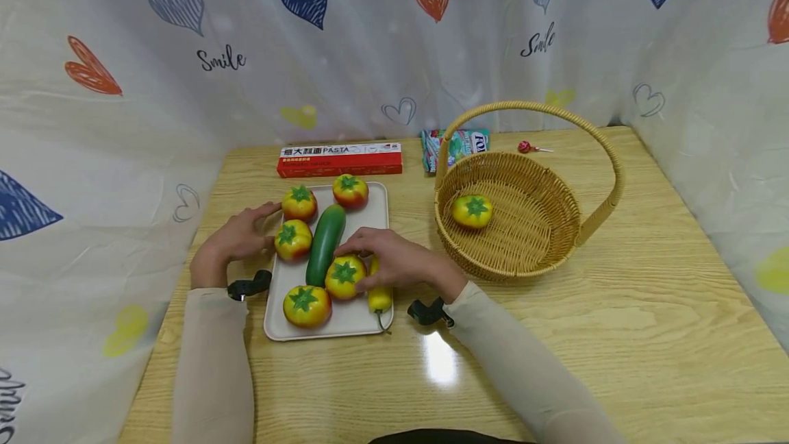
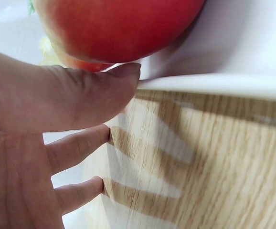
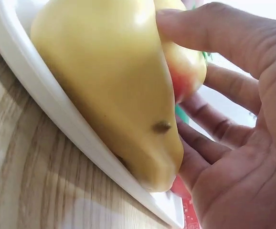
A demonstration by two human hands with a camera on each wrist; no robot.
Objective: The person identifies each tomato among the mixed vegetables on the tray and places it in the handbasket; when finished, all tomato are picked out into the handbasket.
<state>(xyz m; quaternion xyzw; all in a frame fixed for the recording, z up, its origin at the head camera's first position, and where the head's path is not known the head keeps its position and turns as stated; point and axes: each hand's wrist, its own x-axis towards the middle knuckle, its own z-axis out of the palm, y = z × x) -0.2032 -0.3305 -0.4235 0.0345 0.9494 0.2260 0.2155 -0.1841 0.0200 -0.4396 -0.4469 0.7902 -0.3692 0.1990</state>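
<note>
A white tray [image 1: 359, 324] holds several yellow-red toy tomatoes, a green cucumber [image 1: 326, 245] and a yellow pepper [image 1: 380, 299] with a thin curled stem. My right hand [image 1: 397, 257] reaches over the pepper and grips a tomato [image 1: 345, 277] between thumb and fingers; the right wrist view shows the pepper [image 3: 109, 86] close in front of that tomato [image 3: 188, 71]. At the tray's left rim is my left hand [image 1: 242, 235], fingers spread beside two tomatoes. Its thumb [image 2: 95, 95] lies at the rim, just under a tomato [image 2: 119, 28]; whether they touch, I cannot tell.
A wicker basket [image 1: 570, 225] with a tall handle stands right of the tray, one tomato [image 1: 472, 212] inside. Behind are a red-and-white pasta box [image 1: 340, 160], a teal candy bag [image 1: 459, 149] and a lollipop [image 1: 525, 146]. A curtain encloses the table's back and sides.
</note>
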